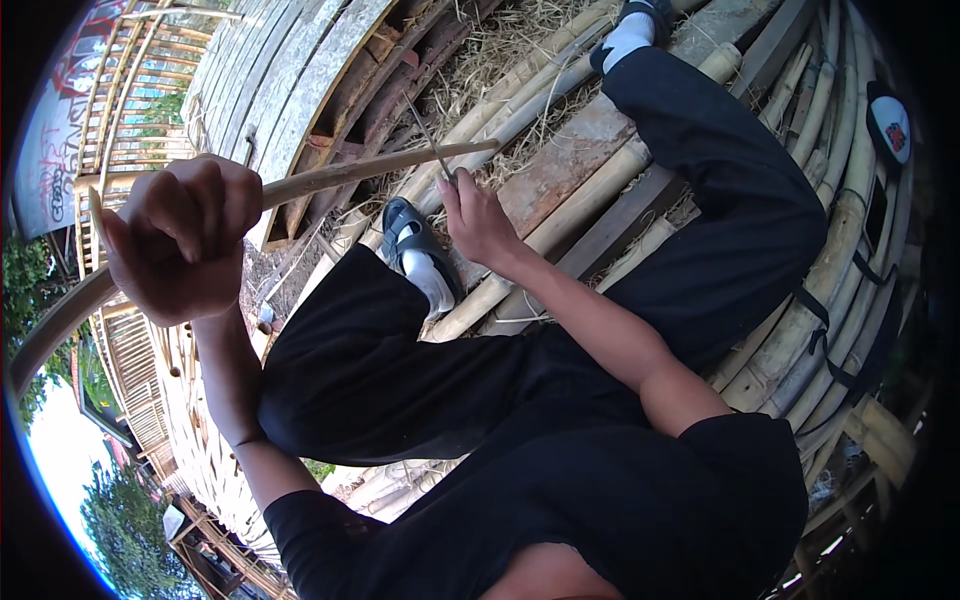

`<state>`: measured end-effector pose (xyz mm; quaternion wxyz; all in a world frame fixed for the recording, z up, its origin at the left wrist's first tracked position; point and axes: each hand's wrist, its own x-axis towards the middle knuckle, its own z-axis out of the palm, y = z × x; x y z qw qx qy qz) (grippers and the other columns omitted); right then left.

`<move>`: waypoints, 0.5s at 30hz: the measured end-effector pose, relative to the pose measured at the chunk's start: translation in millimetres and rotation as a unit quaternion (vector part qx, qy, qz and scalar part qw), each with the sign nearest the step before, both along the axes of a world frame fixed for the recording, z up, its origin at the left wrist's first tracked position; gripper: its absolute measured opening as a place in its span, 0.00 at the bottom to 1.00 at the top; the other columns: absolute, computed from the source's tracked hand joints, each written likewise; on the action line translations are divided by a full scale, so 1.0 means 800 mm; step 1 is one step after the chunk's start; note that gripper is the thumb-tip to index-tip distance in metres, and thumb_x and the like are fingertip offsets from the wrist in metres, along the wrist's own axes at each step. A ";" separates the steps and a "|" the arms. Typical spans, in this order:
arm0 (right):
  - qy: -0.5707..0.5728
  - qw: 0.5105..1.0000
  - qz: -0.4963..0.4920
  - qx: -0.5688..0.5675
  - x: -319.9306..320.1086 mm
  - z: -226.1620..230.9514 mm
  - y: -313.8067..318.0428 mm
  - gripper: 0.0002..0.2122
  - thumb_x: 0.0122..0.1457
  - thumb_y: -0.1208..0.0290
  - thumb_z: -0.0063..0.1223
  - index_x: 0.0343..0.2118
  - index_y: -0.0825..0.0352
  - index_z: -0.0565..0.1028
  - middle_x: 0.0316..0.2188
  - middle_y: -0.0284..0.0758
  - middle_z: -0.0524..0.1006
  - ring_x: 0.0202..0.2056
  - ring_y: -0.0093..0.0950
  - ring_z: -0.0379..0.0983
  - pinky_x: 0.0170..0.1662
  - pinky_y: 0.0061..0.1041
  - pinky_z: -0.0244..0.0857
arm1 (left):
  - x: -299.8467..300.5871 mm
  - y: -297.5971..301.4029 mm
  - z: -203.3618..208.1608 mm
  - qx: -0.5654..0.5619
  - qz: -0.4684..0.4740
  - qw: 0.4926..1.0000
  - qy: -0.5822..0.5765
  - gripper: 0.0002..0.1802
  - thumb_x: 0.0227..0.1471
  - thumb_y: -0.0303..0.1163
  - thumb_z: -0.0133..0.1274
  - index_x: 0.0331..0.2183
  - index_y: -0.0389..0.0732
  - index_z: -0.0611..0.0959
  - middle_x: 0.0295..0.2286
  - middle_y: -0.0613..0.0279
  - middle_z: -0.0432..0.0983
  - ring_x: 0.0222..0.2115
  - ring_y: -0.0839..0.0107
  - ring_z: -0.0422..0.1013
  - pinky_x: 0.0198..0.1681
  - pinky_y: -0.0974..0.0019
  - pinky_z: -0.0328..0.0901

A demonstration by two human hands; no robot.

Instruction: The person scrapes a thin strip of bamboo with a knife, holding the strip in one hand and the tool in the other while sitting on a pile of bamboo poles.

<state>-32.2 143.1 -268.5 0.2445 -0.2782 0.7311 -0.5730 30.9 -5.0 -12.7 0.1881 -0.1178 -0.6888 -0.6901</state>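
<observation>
My left hand (185,238) is raised at the left, its fingers wrapped round a long, slightly curved wooden or bamboo stick (345,175). One end of the stick runs past the left edge of the view; the tapered other end points right. My right hand (478,222) grips a knife (428,132) just below that tapered end. Its narrow blade points up and to the left and crosses the stick; whether they touch I cannot tell. The knife's handle is mostly hidden in my fingers.
I sit on bamboo poles (840,260) with my legs bent, one sandal (420,240) near the knife. Pale shavings (500,60) lie among the poles. A grey plank surface (265,85) stands at the upper left, a bamboo fence (130,400) beyond. A cap (888,128) lies far right.
</observation>
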 end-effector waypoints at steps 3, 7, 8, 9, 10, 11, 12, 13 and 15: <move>0.006 0.983 -0.070 0.171 -0.022 -0.103 -0.003 0.17 0.62 0.60 0.33 0.34 0.73 0.66 0.23 0.55 0.72 0.31 0.55 0.69 0.35 0.48 0.62 | -0.006 0.005 0.000 0.010 -0.001 1.000 0.002 0.31 0.57 0.55 0.28 0.11 0.44 0.60 0.08 0.69 0.47 0.07 0.77 0.41 0.12 0.70 0.38; -0.105 0.965 -0.009 0.240 -0.040 -0.121 -0.003 0.19 0.62 0.59 0.33 0.35 0.75 0.67 0.25 0.55 0.73 0.33 0.53 0.70 0.38 0.46 0.63 | 0.000 0.006 0.002 -0.005 0.002 1.000 -0.005 0.31 0.57 0.54 0.28 0.11 0.44 0.59 0.08 0.69 0.47 0.07 0.77 0.42 0.12 0.71 0.39; -0.049 0.979 -0.021 0.196 -0.032 -0.108 -0.009 0.18 0.62 0.61 0.33 0.34 0.76 0.67 0.26 0.56 0.73 0.34 0.53 0.70 0.39 0.46 0.63 | 0.001 0.004 0.003 -0.006 0.005 1.000 -0.011 0.30 0.57 0.54 0.28 0.11 0.44 0.59 0.08 0.69 0.47 0.07 0.77 0.42 0.11 0.70 0.39; 0.008 0.988 -0.028 0.154 -0.021 -0.068 -0.015 0.18 0.62 0.62 0.33 0.33 0.76 0.66 0.27 0.57 0.73 0.35 0.54 0.69 0.40 0.46 0.63 | 0.006 0.001 0.002 -0.003 0.012 1.000 -0.016 0.30 0.57 0.53 0.28 0.11 0.44 0.59 0.08 0.69 0.47 0.07 0.77 0.42 0.11 0.70 0.39; 0.001 0.993 -0.021 0.117 -0.015 -0.046 -0.017 0.16 0.61 0.62 0.34 0.31 0.75 0.65 0.26 0.58 0.72 0.33 0.55 0.68 0.38 0.48 0.62 | 0.007 0.001 0.004 0.002 0.008 1.000 -0.015 0.30 0.57 0.53 0.28 0.11 0.44 0.60 0.08 0.69 0.48 0.07 0.77 0.43 0.12 0.70 0.39; 0.000 0.993 -0.019 0.119 -0.016 -0.046 -0.015 0.16 0.61 0.62 0.34 0.31 0.75 0.65 0.26 0.58 0.72 0.33 0.55 0.68 0.38 0.48 0.62 | 0.006 0.001 0.005 0.004 0.010 1.000 -0.016 0.30 0.57 0.53 0.28 0.11 0.44 0.60 0.08 0.69 0.48 0.07 0.77 0.43 0.12 0.70 0.39; -0.006 0.996 -0.013 0.083 -0.017 -0.051 -0.010 0.16 0.61 0.62 0.34 0.31 0.74 0.65 0.26 0.58 0.72 0.33 0.56 0.68 0.38 0.48 0.62 | 0.004 0.001 0.002 0.008 0.005 1.000 -0.018 0.30 0.57 0.53 0.28 0.11 0.44 0.60 0.08 0.69 0.48 0.07 0.77 0.43 0.12 0.70 0.39; -0.007 0.999 -0.011 0.043 -0.026 -0.052 -0.007 0.16 0.61 0.62 0.34 0.31 0.74 0.64 0.26 0.58 0.72 0.33 0.56 0.68 0.38 0.48 0.62 | 0.000 0.003 0.003 0.007 -0.003 1.000 -0.014 0.30 0.57 0.53 0.28 0.11 0.44 0.60 0.08 0.68 0.48 0.07 0.77 0.42 0.12 0.70 0.39; -0.214 0.946 -0.045 0.241 -0.046 -0.134 -0.002 0.18 0.61 0.61 0.35 0.32 0.74 0.69 0.28 0.53 0.74 0.33 0.51 0.72 0.37 0.44 0.65 | -0.003 0.006 0.003 0.000 -0.003 1.000 -0.013 0.30 0.57 0.53 0.28 0.11 0.44 0.60 0.08 0.68 0.48 0.07 0.77 0.42 0.11 0.70 0.39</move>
